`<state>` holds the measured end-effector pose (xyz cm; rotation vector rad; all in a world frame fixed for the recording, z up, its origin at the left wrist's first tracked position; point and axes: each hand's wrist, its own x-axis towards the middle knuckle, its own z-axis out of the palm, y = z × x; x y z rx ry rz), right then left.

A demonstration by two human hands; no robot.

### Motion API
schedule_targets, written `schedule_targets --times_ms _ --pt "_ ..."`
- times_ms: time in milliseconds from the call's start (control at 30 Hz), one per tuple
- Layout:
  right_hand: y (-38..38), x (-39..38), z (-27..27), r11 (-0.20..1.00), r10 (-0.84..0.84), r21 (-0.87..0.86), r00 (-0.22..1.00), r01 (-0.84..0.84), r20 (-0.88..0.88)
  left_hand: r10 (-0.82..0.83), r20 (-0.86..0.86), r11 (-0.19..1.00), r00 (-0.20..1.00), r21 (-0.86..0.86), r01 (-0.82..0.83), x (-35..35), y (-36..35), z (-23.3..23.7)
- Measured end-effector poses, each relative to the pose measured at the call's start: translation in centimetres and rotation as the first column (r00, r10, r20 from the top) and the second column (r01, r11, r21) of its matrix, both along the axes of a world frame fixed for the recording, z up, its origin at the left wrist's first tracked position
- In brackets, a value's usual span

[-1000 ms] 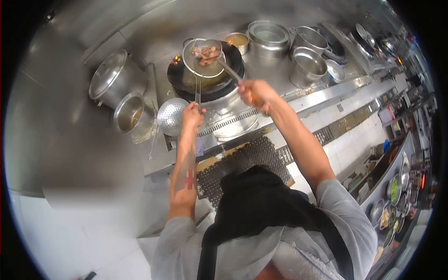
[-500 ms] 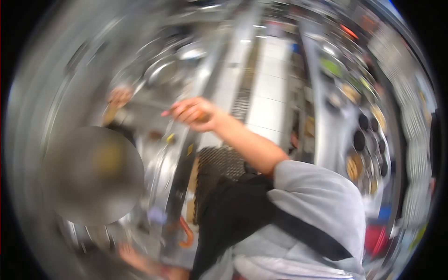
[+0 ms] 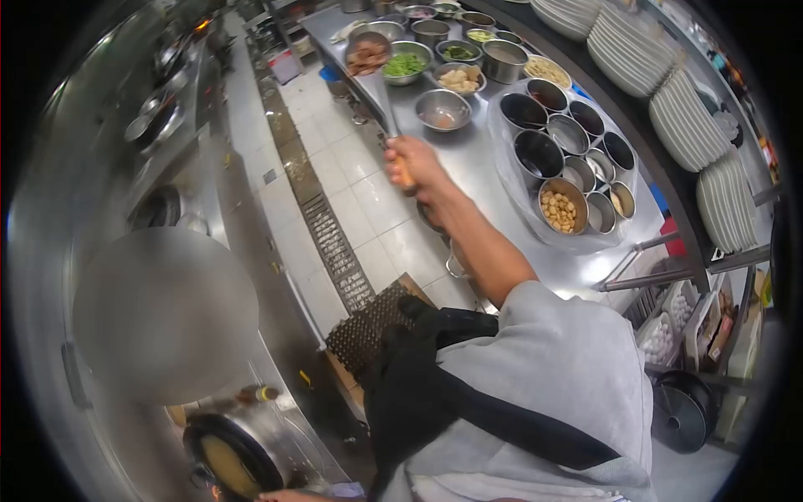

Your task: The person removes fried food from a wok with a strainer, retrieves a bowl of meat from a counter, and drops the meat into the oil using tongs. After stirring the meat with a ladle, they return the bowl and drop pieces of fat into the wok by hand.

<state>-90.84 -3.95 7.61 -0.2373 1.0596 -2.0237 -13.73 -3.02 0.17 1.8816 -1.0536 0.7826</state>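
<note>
My right hand (image 3: 411,165) is closed round the wooden handle of a long ladle (image 3: 390,113). Its metal shaft points away over the edge of the steel table, and its head is hard to pick out against the bowl of sliced meat (image 3: 366,55). Close by stand a bowl of chopped greens (image 3: 405,67) and a steel bowl (image 3: 443,111) with a little reddish liquid. Only a sliver of my left hand (image 3: 288,496) shows at the bottom edge, beside a black wok (image 3: 226,456) with yellowish liquid; its fingers are mostly cut off. A purplish cloth (image 3: 345,490) lies near it.
Seasoning pots (image 3: 569,134) crowd the steel table (image 3: 481,155), one holding peeled garlic or nuts (image 3: 559,211). Stacked plates (image 3: 686,117) line a shelf at right. A floor drain (image 3: 339,251) runs between table and stove. A round grey blur (image 3: 166,314) hides part of the left.
The view has swung to the right. My right hand, still gripping the handle, has gone from the stove side over to the table's edge. My left hand has nearly left the picture.
</note>
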Motion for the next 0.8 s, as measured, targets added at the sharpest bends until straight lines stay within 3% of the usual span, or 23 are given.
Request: schedule_targets --times_ms 67,100,233,300,367,433,467,500,533,667,700,733,767,800 --pt "3.2 -3.9 -0.6 0.994 -0.103 0.037 0.994 0.103 -0.025 -0.187 -0.306 0.964 0.933 0.127 0.235 -4.9 -4.2 -0.8" --pt "4.7 -5.3 -0.2 0.987 -0.146 0.058 0.989 0.148 -0.038 -0.261 -0.227 0.951 0.938 0.104 0.290 -8.9 -5.4 0.3" --pt "12.1 -4.5 -0.5 0.921 -0.172 0.319 0.967 0.225 -0.187 -0.393 -0.278 0.885 0.877 0.144 0.442 -14.6 -11.0 0.7" --pt "15.5 -3.3 -1.4 0.908 -0.145 0.373 0.979 0.189 -0.144 -0.457 -0.256 0.858 0.852 0.127 0.498 -16.9 -13.3 0.5" --pt "17.5 -3.5 -3.2 0.869 -0.100 0.467 0.982 0.165 -0.161 -0.450 -0.353 0.808 0.820 0.229 0.543 -19.9 -15.2 0.8" --pt "19.4 -3.3 -6.4 0.821 -0.043 0.555 0.984 0.134 -0.173 -0.530 -0.270 0.770 0.804 0.243 0.590 -21.8 -17.4 -0.2" --pt "20.2 -3.4 -8.8 0.631 0.140 0.664 0.783 0.402 -0.606 -0.548 -0.268 0.765 0.793 0.224 0.604 -23.9 -17.6 0.4" --pt "20.6 -3.3 -10.0 0.459 0.412 0.568 0.402 0.684 -0.817 -0.566 -0.263 0.759 0.781 0.203 0.618 -26.0 -17.8 1.2" --pt "20.2 -2.7 -8.6 0.427 0.358 0.625 0.512 0.654 -0.781 -0.560 -0.263 0.762 0.786 0.210 0.613 -27.7 -17.8 1.8" --pt "18.8 -1.4 -5.7 0.487 0.333 0.598 0.497 0.637 -0.801 -0.608 -0.251 0.727 0.753 0.206 0.655 -29.2 -17.1 2.1" --pt "18.0 -1.2 -4.4 0.677 0.211 0.646 0.748 0.352 -0.629 -0.605 -0.294 0.716 0.740 0.205 0.667 -29.3 -17.2 1.5" --pt "16.9 -0.8 -3.7 0.837 0.170 0.544 0.920 0.054 -0.352 -0.634 -0.321 0.690 0.703 0.175 0.702 -28.8 -17.0 0.9" --pt "15.7 -0.3 -3.6 0.839 0.185 0.542 0.916 0.042 -0.357 -0.622 -0.323 0.703 0.713 0.170 0.691 -28.2 -17.1 -0.1" --pt "14.2 0.2 -3.7 0.862 0.269 0.492 0.932 -0.121 -0.242 -0.695 -0.305 0.649 0.651 0.120 0.751 -27.2 -17.2 -1.4"
